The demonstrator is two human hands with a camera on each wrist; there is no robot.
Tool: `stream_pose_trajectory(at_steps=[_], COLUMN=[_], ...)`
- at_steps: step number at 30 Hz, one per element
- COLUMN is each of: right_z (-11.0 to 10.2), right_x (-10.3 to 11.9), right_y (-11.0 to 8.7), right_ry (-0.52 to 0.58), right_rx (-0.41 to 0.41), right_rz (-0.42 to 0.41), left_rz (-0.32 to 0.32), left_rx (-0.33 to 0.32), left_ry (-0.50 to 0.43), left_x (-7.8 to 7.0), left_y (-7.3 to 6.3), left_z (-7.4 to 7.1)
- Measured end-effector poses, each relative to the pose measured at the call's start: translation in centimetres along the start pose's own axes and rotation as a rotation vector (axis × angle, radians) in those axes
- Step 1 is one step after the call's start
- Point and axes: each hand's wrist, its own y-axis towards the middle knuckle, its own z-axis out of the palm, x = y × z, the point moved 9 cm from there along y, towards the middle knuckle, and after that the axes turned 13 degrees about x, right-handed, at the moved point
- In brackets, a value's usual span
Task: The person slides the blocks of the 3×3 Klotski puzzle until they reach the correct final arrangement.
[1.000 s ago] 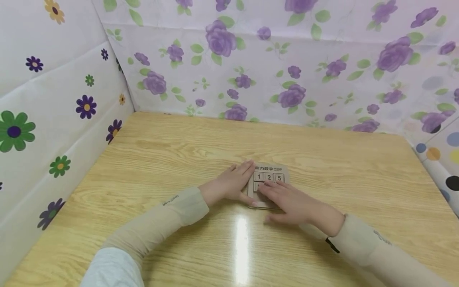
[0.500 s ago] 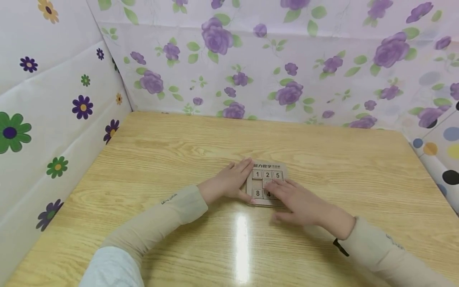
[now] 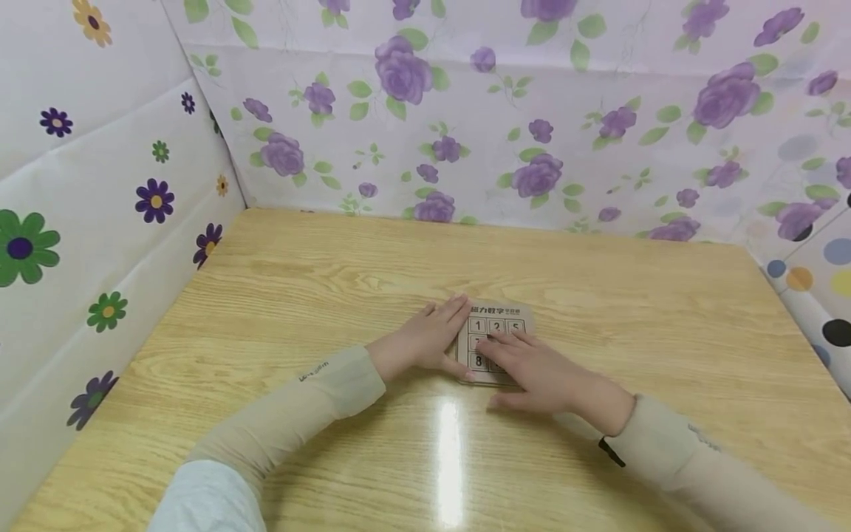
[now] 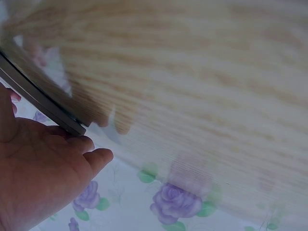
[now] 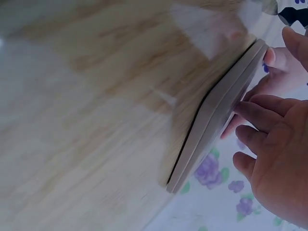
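- Your sleeves (image 3: 299, 399): beige, dark lettering.
- Your number board (image 3: 495, 311): greyish-beige, black digits.
- Your tabletop (image 3: 332, 273): yellow-tan woodgrain.
- Cloth (image 3: 346, 70) facing you: whitish, purple roses, green leaves.

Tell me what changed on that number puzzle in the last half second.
The right hand moved left over the board, and a tile now fills what was a gap at the middle row's left end. Nothing was visibly grasped or released. The left hand stayed at the board's left edge.

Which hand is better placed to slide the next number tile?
The right hand, I'd judge: its fingers reach over the number tiles. The left hand lies along the left edge of the puzzle board, seemingly better suited to steadying.
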Motion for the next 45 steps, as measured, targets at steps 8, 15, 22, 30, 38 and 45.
stream_pose_trajectory(at_steps=[8,15,22,30,38,45], right_z=[-0.2,-0.6,-0.2,0.0,0.3,0.6], right_x=[-0.9,-1.8,-1.0,-0.8,-0.8,-1.4], right_y=[-1.4,-3.1,-2.0,-2.1,-4.4,-4.6], right_ry=[0.039,0.027,0.037,0.021,0.028,0.052], right_rx=[-0.034,-0.074,-0.036,-0.037,-0.042,-0.038], right_rz=[0.028,0.056,0.012,0.0,0.021,0.031], left_rz=[-0.006,-0.006,-0.001,-0.005,-0.006,-0.008], left_rx=[0.007,0.011,0.009,0.011,0.014,0.02], left_ry=[-0.007,-0.025,-0.02,-0.005,-0.005,-0.015], left_x=[-0.1,0.0,-0.2,-0.3,-0.1,-0.1], left_y=[-0.2,-0.4,-0.3,-0.2,-0.1,-0.1], left_z=[0.0,-0.1,-0.1,0.0,0.0,0.0])
